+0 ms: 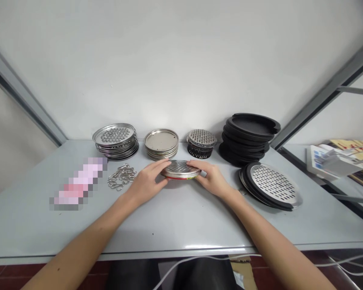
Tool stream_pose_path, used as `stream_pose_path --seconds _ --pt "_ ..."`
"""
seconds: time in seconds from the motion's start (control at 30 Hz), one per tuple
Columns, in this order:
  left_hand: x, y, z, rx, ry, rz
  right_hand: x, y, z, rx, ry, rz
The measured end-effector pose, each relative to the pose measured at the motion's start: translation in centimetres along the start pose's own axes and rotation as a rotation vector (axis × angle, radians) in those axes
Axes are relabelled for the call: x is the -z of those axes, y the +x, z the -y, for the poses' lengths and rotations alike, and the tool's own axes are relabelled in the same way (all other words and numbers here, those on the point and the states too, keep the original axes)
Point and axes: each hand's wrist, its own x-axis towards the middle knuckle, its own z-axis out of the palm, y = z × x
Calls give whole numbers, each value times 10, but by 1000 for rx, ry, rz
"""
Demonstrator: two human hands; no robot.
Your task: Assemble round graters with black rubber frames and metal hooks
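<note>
The left hand (147, 179) and right hand (211, 177) pinch opposite edges of a round, perforated-topped tin (181, 171) between them. Right of the tin, a black holder (248, 179) carries a slotted plate (274, 183); beyond the tin stand stacked shallow metal trays (161, 141).

Bright, fairly even light, seemingly from above; wall (175, 76) palest nr ctr, greyer twd upr corners; soft shadow on it L of black stack (248, 141), ctr-right; glare streak along table (169, 221) front edge, lwr ctr-right; dimmer below; wide-angle stretch, posts (24, 92) splayed L & R; held disc (180, 166) slightly soft; pixelated patch (80, 181) mid-left.
</note>
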Motion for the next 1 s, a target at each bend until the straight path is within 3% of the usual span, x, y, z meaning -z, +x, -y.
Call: stream_pose_path --seconds 0.2,0.3,0.63,0.83,1.0 --pt "-4 0 -9 -122 -16 42 -2 0 1 124 -70 15" --pt "-4 0 -8 -122 -92 51 -1 1 1 113 -76 8" --pt "-1 4 -12 148 -458 -30 6 2 1 -147 -44 -37" --pt "3 9 -2 213 -306 -64 7 1 12 -33 -9 -70" --pt "0 4 -1 61 -85 -62 5 -1 10 86 -43 -64"
